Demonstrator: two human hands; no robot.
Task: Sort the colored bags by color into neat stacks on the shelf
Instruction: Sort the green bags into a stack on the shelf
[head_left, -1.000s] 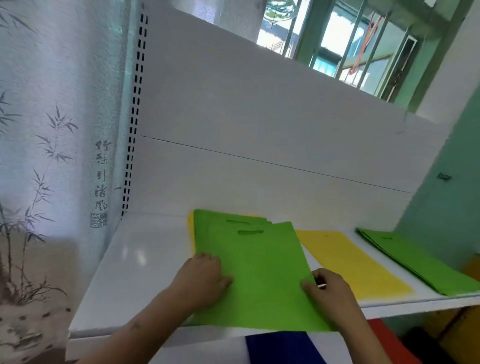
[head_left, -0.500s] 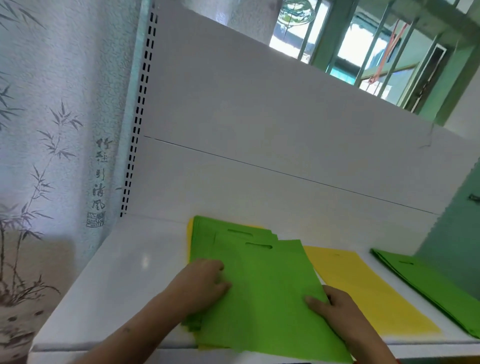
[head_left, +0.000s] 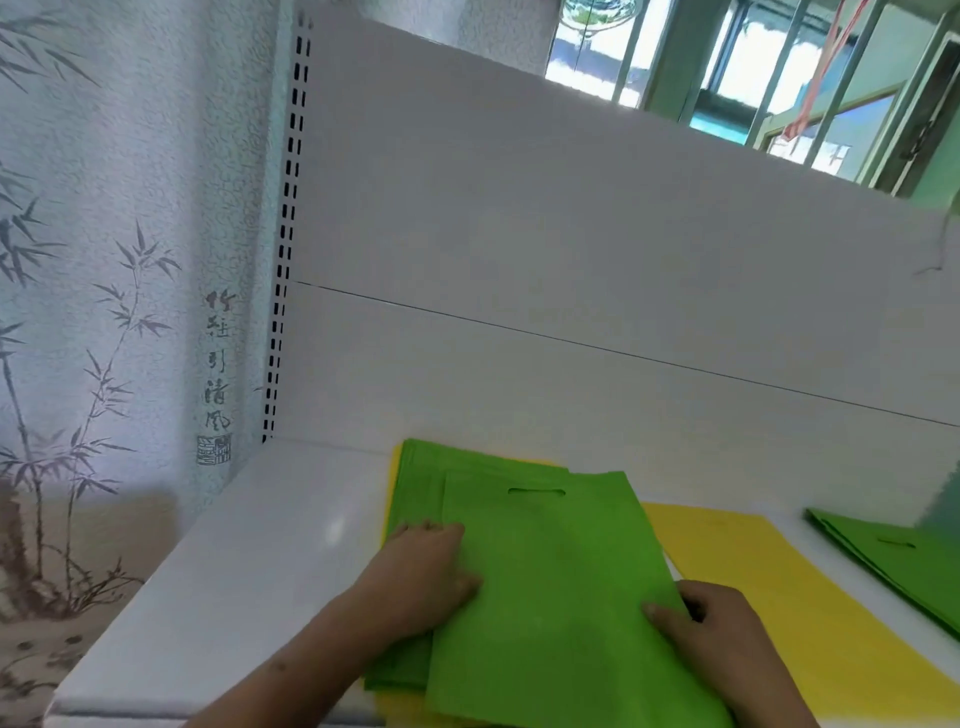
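We square the top green bag (head_left: 550, 587) on its pile at lower centre: left hand (head_left: 421, 571) pressing flat, right hand (head_left: 711, 629) pinching its edge. Next: align corners.

Bamboo-print wallpaper (head_left: 104, 322) with calligraphy (head_left: 215, 358) at left; a barred window (head_left: 753, 73) above the back panel (head_left: 571, 249).

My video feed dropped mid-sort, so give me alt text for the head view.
Both hands work the top green bag on a green pile over yellow bags on the white shelf: the left hand presses flat, the right hand pinches its right edge. A yellow bag and another green stack lie to the right.
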